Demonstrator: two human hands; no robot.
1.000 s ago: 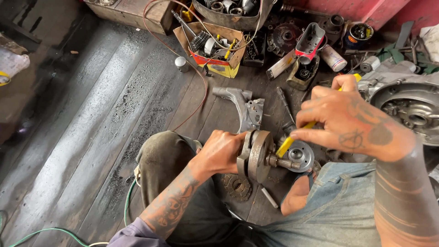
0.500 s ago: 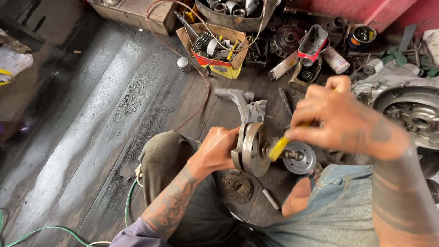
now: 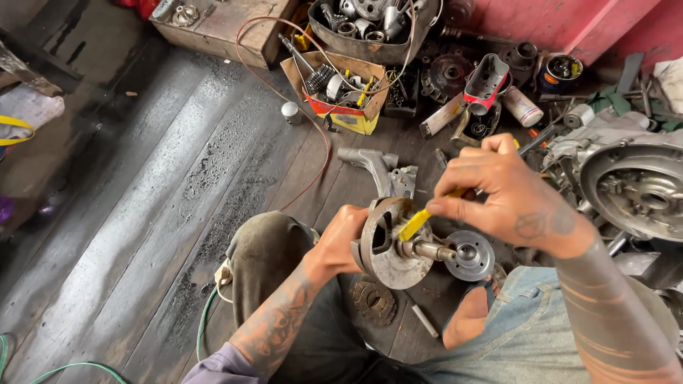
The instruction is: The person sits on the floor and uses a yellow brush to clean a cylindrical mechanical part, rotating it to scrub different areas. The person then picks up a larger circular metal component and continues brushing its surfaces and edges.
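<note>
Left hand (image 3: 341, 238): clenched around the back rim of a round metal wheel (image 3: 388, 245), holding it on edge above the lap
Right hand (image 3: 498, 195): fingers pinched on a yellow-handled tool (image 3: 416, 224), tip set against the wheel's face
Shaft (image 3: 430, 250): sticks out of the wheel's middle, just below the right hand
Small metal disc (image 3: 469, 254): on the floor under the right hand, beside the shaft's end
Toothed gear (image 3: 373, 300): on the floor below the left hand
Engine casing (image 3: 640, 188): right of the right hand
Cardboard box (image 3: 348, 89): full of parts, well beyond both hands
</note>
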